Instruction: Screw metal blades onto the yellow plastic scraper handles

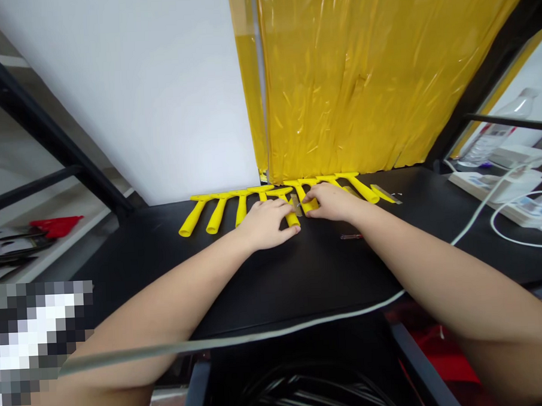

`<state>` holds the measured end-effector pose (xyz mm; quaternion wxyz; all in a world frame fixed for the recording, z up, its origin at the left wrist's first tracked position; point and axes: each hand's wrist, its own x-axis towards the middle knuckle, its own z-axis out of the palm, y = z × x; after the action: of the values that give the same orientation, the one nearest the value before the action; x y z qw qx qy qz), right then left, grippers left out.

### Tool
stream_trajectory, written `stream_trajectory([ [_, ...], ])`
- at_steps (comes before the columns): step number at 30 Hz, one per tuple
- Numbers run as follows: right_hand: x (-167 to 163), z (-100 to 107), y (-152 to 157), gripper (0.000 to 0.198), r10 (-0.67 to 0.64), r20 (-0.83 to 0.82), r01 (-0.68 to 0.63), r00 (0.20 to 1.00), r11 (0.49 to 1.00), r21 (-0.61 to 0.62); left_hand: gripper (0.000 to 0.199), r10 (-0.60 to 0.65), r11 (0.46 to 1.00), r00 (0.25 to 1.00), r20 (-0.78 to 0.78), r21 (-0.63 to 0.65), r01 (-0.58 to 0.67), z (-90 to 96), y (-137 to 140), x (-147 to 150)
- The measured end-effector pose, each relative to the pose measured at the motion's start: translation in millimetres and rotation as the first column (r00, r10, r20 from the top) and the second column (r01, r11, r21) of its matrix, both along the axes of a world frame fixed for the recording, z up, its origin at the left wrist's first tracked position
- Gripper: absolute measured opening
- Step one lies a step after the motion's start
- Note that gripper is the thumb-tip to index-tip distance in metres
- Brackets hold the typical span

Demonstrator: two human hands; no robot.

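A row of yellow T-shaped plastic handles lies along the back of the black desk, hollow grip ends toward me. My left hand (267, 224) is closed around the grip of one yellow T-shaped handle (293, 220), its thumb at the near end. Just right of it, my right hand (331, 201) pinches another handle (303, 194) between thumb and fingers. A flat metallic piece (297, 206) shows between the two hands. Left of my hands lie several more handles (215, 216); another handle (364, 190) lies beyond my right hand, beside a flat yellow and metal piece (386, 194).
A small red-handled tool (351, 236) lies near my right forearm. White cables (473, 218) run from power strips (499, 196) at the right, near a plastic bottle (496, 127). A cable (277, 333) crosses before the desk edge. A white panel and yellow sheeting (359, 79) stand behind.
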<state>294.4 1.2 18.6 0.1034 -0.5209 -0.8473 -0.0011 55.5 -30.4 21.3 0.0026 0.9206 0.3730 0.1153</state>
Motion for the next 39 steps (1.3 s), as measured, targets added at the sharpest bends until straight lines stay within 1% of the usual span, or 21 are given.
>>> stream_trajectory([
  [3,1,-1,1,0.036,0.009,0.001,-0.009,1.000,1.000,-0.001,0.038,-0.013,0.999,1.000,0.008,-0.033,0.013,-8.1,3,-4],
  [6,2,-1,1,0.037,0.007,0.009,-0.007,1.000,1.000,-0.006,0.034,-0.025,0.999,1.000,0.009,-0.024,0.025,-13.9,8,-5],
  [10,1,0,0,0.039,0.000,0.022,0.001,1.000,1.000,-0.020,0.032,-0.066,0.998,0.998,-0.002,0.000,0.066,-16.6,11,-4],
  [16,1,-1,-1,0.038,0.009,0.006,-0.009,1.000,1.000,-0.006,0.026,-0.081,0.997,0.997,-0.004,0.011,0.081,-17.9,14,1],
  [21,2,-3,0,0.038,0.020,-0.004,-0.020,1.000,1.000,-0.001,0.028,-0.062,0.997,0.998,-0.021,0.041,0.063,-17.3,22,3],
  [26,2,-2,1,0.039,0.006,0.020,-0.006,1.000,1.000,-0.011,0.032,-0.047,0.999,0.998,-0.038,0.016,0.048,-14.6,31,6],
  [31,3,-3,1,0.038,0.016,0.013,-0.016,1.000,1.000,0.000,0.036,-0.032,0.999,0.999,-0.041,0.024,0.033,-16.1,36,5],
  [35,4,-6,3,0.039,0.028,0.006,-0.028,1.000,1.000,0.008,0.038,-0.037,0.999,0.999,-0.034,0.013,0.038,-18.1,37,3],
  [39,6,-8,3,0.039,0.049,0.004,-0.050,0.999,0.998,0.025,0.042,-0.023,0.999,0.999,-0.046,0.047,0.025,-16.5,31,2],
])
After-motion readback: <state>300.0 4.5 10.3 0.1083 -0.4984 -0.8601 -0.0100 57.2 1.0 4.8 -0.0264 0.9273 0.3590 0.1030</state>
